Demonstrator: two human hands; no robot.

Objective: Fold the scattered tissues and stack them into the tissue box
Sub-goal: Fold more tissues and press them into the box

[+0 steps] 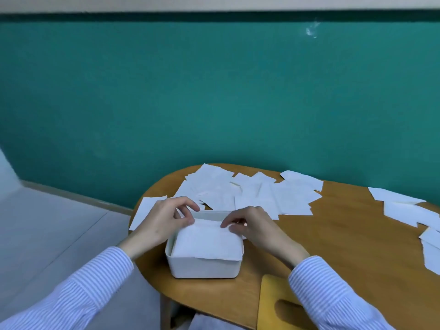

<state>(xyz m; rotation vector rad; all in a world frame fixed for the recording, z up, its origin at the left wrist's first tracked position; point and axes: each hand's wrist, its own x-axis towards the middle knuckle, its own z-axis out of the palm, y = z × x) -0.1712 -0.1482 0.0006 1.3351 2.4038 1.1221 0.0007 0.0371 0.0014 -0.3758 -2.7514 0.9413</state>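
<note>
The white tissue box (204, 265) sits at the near left end of the wooden table (345, 246), right between the person's two hands. Its top is open, and a folded tissue (207, 241) lies flat on the stack inside, filling the box almost from wall to wall. The left hand (164, 219) hovers over the far left corner of the box, fingers curled, thumb and forefinger pinching the far left edge of that tissue. The right hand (250, 225) is at the far right corner, fingertips curled in and nipping the same far edge. Both wrists come out of blue-and-white striped sleeves (100, 282).

I count one box and two hands. The loose tissues (250, 194) beyond the box overlap too much to count exactly; there are well over a dozen in the main heap, one sheet (145, 210) apart beside the left hand, and a smaller group (404, 208) well off to the right edge.

The box's long axis runs left to right across the table, its near long side facing the person. The top tissue lies the same way. A yellow object (273, 303) shows under the right forearm at the table's near edge.
</note>
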